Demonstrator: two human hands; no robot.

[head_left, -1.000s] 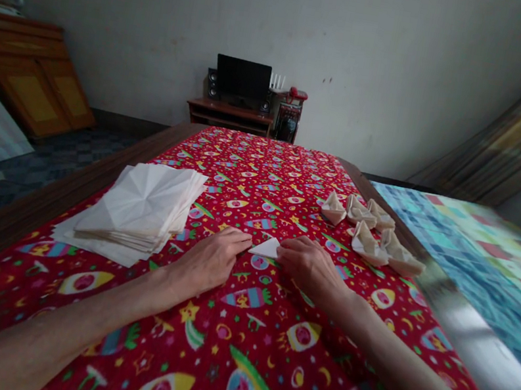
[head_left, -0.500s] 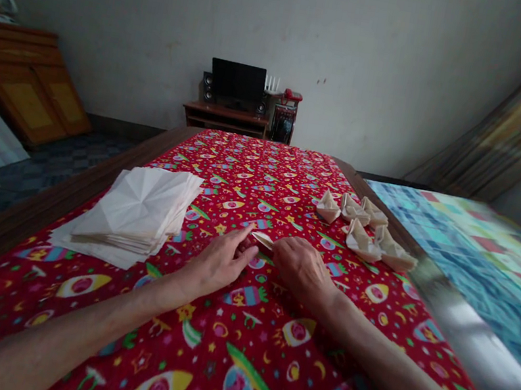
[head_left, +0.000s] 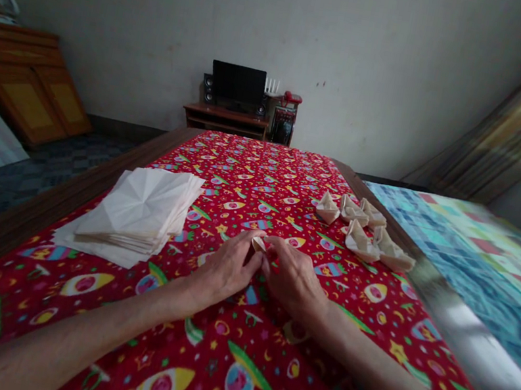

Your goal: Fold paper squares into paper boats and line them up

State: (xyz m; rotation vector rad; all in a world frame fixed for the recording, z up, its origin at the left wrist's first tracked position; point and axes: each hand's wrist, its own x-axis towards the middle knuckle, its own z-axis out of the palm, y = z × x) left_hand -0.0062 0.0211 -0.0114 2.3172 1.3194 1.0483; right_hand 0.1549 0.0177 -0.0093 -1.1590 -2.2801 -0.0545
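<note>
Between my two hands is a small piece of folded paper (head_left: 259,244), mostly hidden by my fingers. My left hand (head_left: 230,262) pinches it from the left, thumb and fingers closed around its edge. From the other side my right hand (head_left: 295,277) grips it with curled fingers. Both hands meet just above the red patterned cloth (head_left: 240,378). A stack of creased white paper sheets (head_left: 138,208) lies to the left. Several folded paper shapes (head_left: 362,238), like little boats, stand in a cluster to the right.
The cloth covers a long wooden table whose dark edge (head_left: 149,146) shows on the left. A bed with a colourful cover (head_left: 474,257) is on the right. Beyond the table's far end stand a monitor (head_left: 237,85) and a red telephone (head_left: 292,98).
My hands have come closer together around the folded paper. Less of the paper shows now, and my right hand has shifted slightly left. The stack and the folded shapes stay put.
</note>
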